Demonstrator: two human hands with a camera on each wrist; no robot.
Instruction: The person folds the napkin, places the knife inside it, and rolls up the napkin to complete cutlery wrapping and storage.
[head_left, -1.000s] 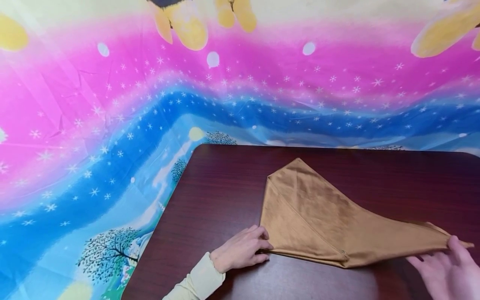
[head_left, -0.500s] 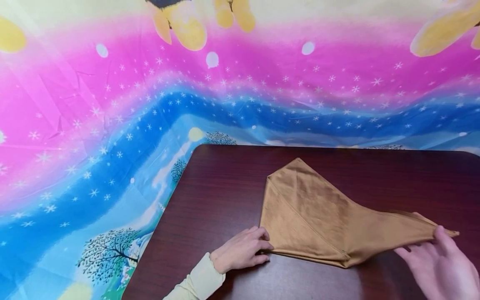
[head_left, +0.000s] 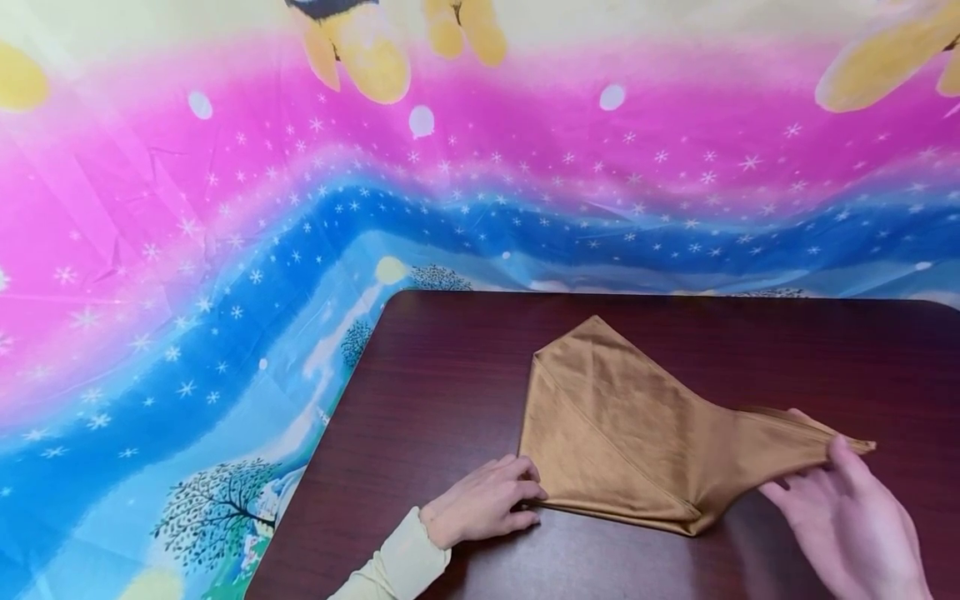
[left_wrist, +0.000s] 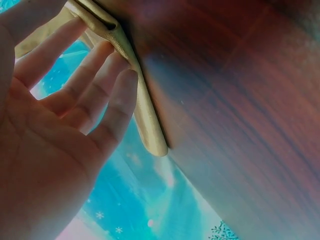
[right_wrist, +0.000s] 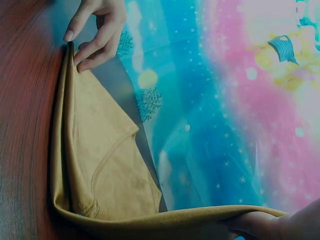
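A golden-brown satiny cloth (head_left: 615,425), folded into flat layers, lies on the dark wood table (head_left: 450,375). My left hand (head_left: 483,496) rests at its near left corner, the fingertips touching the fabric. The left wrist view shows those fingers (left_wrist: 120,100) loosely extended against the folded edge (left_wrist: 147,120). On the right, my right hand (head_left: 851,508) pinches the narrow gathered end of the cloth (head_left: 780,442) between thumb and fingers, raised off the table. In the right wrist view, the lifted part makes a bend beside the flat layers (right_wrist: 105,145); the fingers behind it are partly hidden.
A printed backdrop (head_left: 480,150) in pink and blue with snowflakes hangs behind the table and along its left side. The table's left edge (head_left: 322,442) runs beyond my left hand. A pale sleeve (head_left: 401,554) covers the left forearm.
My right hand has moved left and slightly away from me, bringing the pinched end of the cloth with it and bending the fabric near the middle. My left hand stays in place.
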